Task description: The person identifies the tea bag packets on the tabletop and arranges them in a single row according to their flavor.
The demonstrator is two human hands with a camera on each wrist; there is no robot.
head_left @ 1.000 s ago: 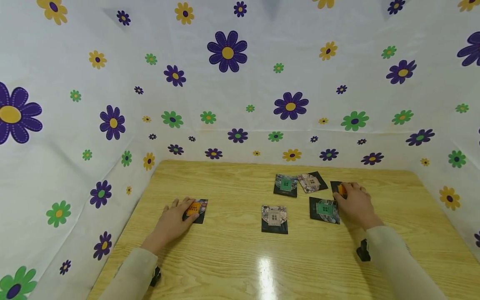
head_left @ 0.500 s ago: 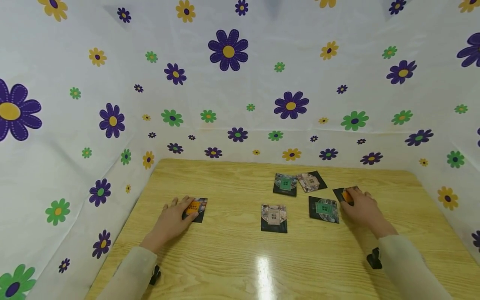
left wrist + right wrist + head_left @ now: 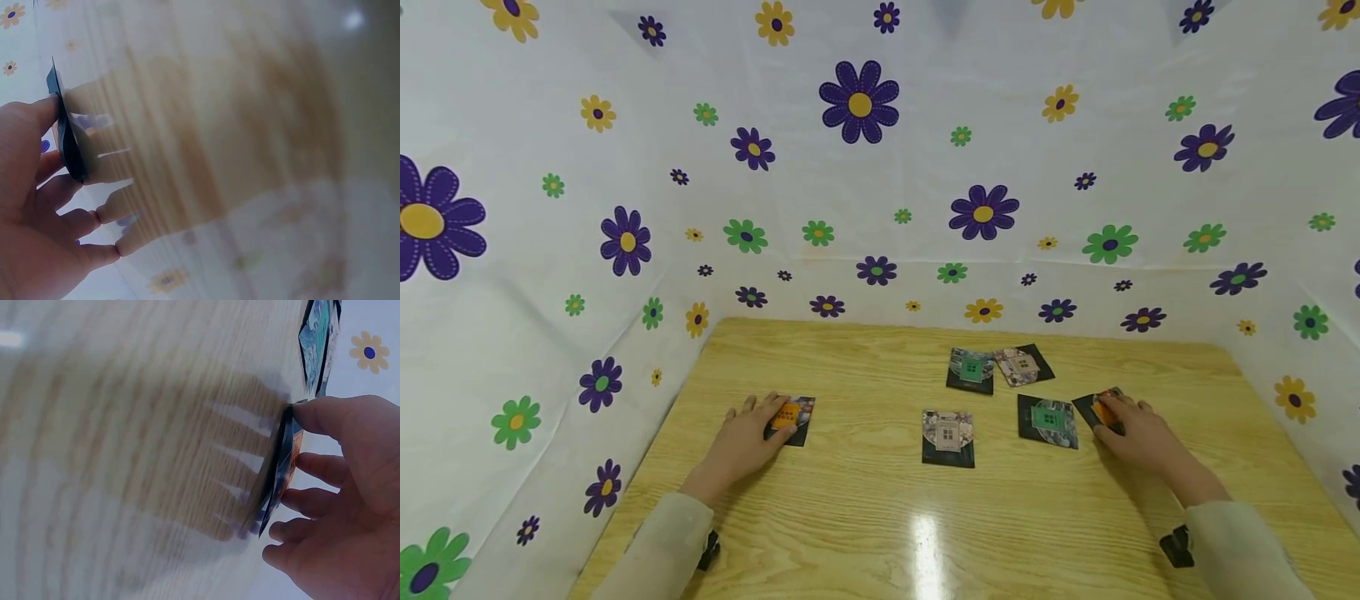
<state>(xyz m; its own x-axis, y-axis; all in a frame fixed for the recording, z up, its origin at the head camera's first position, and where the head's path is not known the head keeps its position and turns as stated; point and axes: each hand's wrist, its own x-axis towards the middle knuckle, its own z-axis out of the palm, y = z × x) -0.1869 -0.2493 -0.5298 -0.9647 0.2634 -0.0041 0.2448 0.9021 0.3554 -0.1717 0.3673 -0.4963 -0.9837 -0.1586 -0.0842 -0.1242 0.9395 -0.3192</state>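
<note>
My left hand (image 3: pixel 737 442) rests on a flat square black packet (image 3: pixel 802 408) with an orange label, at the left of the table. The left wrist view shows that packet (image 3: pixel 70 140) edge-on, with the thumb and several spread fingers against its face. On the right, my right hand (image 3: pixel 1144 437) lies over a similar packet (image 3: pixel 1086 407) with an orange label, which is turned askew. In the right wrist view the thumb is at one end of this packet (image 3: pixel 282 465) and fingertips touch its face. Each hand partly covers its packet in the head view.
Two green-labelled packets (image 3: pixel 972 369) (image 3: pixel 1049 421) and two beige-labelled packets (image 3: pixel 1025 365) (image 3: pixel 948 437) lie between the hands. The wooden table (image 3: pixel 850 517) is enclosed by a white flowered cloth (image 3: pixel 917 175) at the back and sides.
My right hand has slid its orange-labelled packet to the right and a little nearer, turning it and drawing it away from the green-labelled packet. My left hand stays in place.
</note>
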